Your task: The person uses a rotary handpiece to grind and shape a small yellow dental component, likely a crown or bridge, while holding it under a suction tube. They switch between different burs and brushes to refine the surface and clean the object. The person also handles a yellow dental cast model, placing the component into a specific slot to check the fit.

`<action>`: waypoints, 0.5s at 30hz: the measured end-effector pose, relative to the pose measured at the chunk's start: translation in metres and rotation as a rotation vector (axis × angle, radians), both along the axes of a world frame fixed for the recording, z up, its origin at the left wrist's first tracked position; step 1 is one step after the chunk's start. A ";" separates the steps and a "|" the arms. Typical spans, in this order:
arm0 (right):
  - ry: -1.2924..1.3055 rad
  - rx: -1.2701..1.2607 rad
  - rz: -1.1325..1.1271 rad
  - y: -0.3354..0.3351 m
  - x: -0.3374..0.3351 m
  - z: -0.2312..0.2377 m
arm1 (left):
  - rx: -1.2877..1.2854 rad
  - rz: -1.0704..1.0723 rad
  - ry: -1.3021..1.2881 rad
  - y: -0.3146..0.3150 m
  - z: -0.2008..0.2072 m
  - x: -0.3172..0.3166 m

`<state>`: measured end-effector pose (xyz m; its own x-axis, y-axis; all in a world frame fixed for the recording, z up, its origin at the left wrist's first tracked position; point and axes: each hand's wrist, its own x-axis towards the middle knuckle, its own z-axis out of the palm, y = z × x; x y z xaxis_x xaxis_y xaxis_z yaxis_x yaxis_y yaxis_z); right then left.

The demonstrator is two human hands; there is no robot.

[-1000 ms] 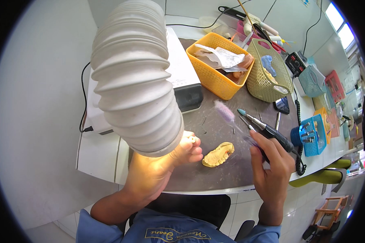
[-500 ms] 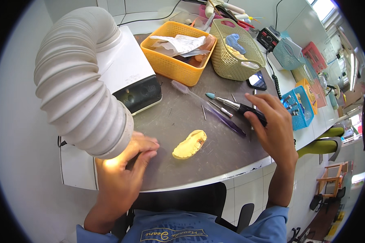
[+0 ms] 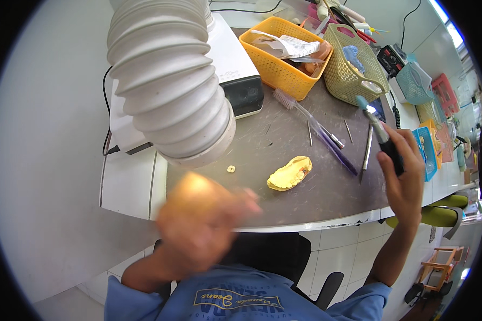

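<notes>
Plainly, the right hand grips the handpiece, while a careless sweep by the left hand, its grip too blurred to tell, could scatter the cream piece.

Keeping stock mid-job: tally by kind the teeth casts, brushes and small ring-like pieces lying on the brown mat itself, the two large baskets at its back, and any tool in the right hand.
Teeth cast: 1
Brush: 1
Small ring-like piece: 1
Large baskets: 2 (orange basket, olive basket)
Grinder in the right hand: 1
Total: 6
</notes>
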<state>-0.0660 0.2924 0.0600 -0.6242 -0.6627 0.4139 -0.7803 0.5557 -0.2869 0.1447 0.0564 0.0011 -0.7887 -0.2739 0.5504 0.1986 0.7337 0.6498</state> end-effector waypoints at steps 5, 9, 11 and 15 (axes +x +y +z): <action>-0.341 -0.053 0.056 0.016 0.014 0.030 | 0.525 -0.499 0.056 0.087 -0.020 -0.034; -0.646 -0.077 0.126 0.017 0.020 0.042 | 0.820 -0.579 0.163 0.146 -0.022 -0.087; -0.758 -0.082 0.114 0.020 0.021 0.050 | 1.082 -0.778 0.091 0.149 -0.022 -0.105; -0.849 -0.063 0.204 0.030 0.006 0.056 | 1.209 -0.923 0.041 0.147 -0.019 -0.112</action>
